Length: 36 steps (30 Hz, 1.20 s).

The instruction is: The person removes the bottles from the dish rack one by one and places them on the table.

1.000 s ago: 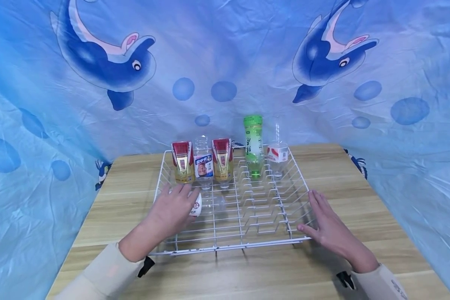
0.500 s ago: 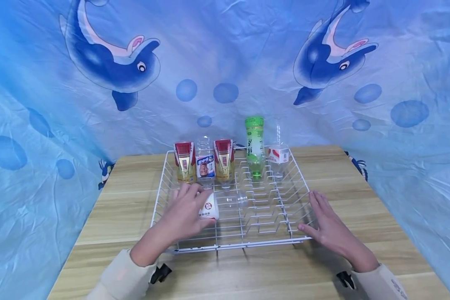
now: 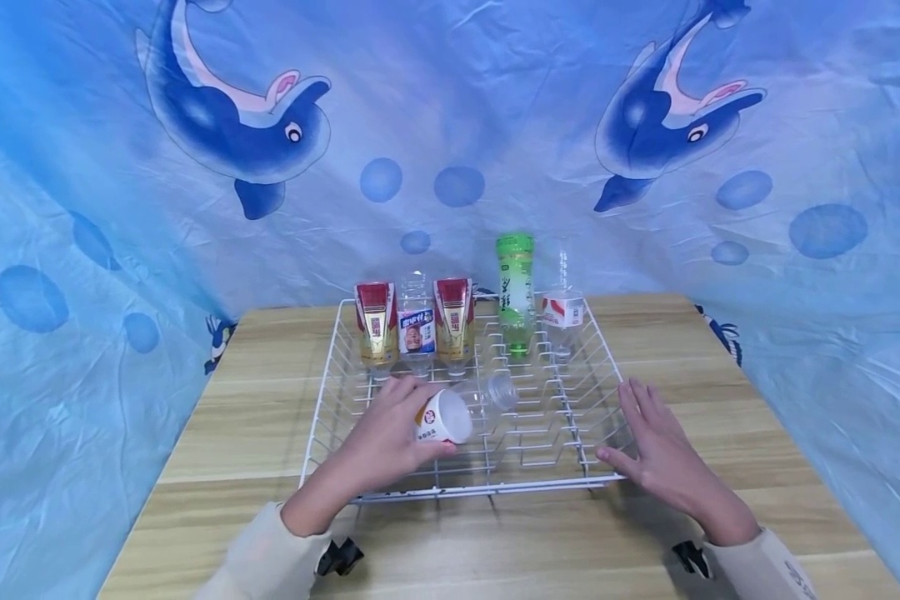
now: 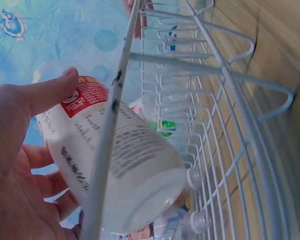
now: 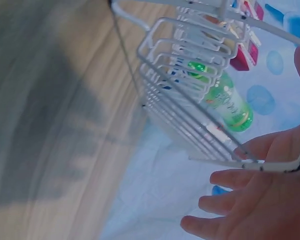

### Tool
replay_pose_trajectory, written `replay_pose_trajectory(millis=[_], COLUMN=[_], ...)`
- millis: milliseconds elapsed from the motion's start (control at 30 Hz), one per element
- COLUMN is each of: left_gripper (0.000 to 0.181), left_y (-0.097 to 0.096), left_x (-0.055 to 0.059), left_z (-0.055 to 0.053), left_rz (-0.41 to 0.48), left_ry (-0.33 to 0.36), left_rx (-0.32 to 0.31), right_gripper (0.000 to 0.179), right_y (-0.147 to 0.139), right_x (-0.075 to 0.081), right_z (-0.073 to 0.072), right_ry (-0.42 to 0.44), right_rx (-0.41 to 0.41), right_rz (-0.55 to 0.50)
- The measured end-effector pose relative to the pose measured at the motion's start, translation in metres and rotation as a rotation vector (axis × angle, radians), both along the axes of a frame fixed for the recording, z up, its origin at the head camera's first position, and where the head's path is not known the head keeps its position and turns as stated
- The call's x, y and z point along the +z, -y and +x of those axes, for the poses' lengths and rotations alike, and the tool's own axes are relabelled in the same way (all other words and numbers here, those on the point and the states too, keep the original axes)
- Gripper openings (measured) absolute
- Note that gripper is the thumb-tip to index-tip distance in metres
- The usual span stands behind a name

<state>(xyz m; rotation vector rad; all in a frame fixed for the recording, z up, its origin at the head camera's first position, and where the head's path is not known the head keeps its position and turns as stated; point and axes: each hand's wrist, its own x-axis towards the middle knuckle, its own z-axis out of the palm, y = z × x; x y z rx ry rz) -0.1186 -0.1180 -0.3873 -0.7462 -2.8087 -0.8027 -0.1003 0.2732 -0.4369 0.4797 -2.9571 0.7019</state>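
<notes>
My left hand (image 3: 388, 435) grips a clear plastic bottle (image 3: 442, 418) with a white and red label, low over the white wire rack (image 3: 525, 486). The bottle lies on its side, its clear neck pointing right. In the left wrist view, the thumb presses one side of the label while the other fingers curl round the opposite side. At the rack's right front corner, my right hand (image 3: 658, 446) rests with fingers nearly straight. Its thumb is toward the front and the other fingers lie along the outer side, as the right wrist view shows.
Along the rack's back stand upside-down bottles: two with red and gold labels (image 3: 377, 329) (image 3: 454, 325), a clear one with a blue label (image 3: 417, 332) between them, a green one (image 3: 516, 292) and a clear one with a white and red label (image 3: 562, 312). A wooden table (image 3: 247, 400) lies beneath.
My left hand has moved to the right across the rack with the bottle, whose neck now reaches farther right. The right hand stays at the rack's corner.
</notes>
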Motion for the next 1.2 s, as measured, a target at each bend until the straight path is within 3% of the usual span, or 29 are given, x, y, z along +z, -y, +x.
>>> replay_pose_trajectory(millis=[367, 633, 833, 1033, 1200], left_gripper=[0.076, 0.075, 0.079, 0.077, 0.076], left_y=[-0.008, -0.015, -0.020, -0.023, -0.025], left_x=[-0.009, -0.012, -0.012, -0.013, -0.011], left_z=[0.002, 0.005, 0.007, 0.006, 0.008], left_rz=[0.162, 0.291, 0.375, 0.393, 0.409], left_ry=[0.032, 0.135, 0.191, 0.200, 0.216], left_rx=[0.033, 0.065, 0.042, -0.008, -0.023], right_gripper=[0.100, 0.100, 0.099, 0.099, 0.094], right_y=[0.025, 0.058, 0.082, 0.105, 0.121], right_x=[0.018, 0.030, 0.033, 0.033, 0.031], right_z=[-0.005, -0.007, -0.005, -0.007, -0.011], right_ry=[-0.069, -0.080, -0.079, -0.084, -0.065], right_rx=[0.033, 0.138, 0.194, 0.262, 0.311], right_rz=[-0.021, -0.130, -0.162, -0.160, -0.226])
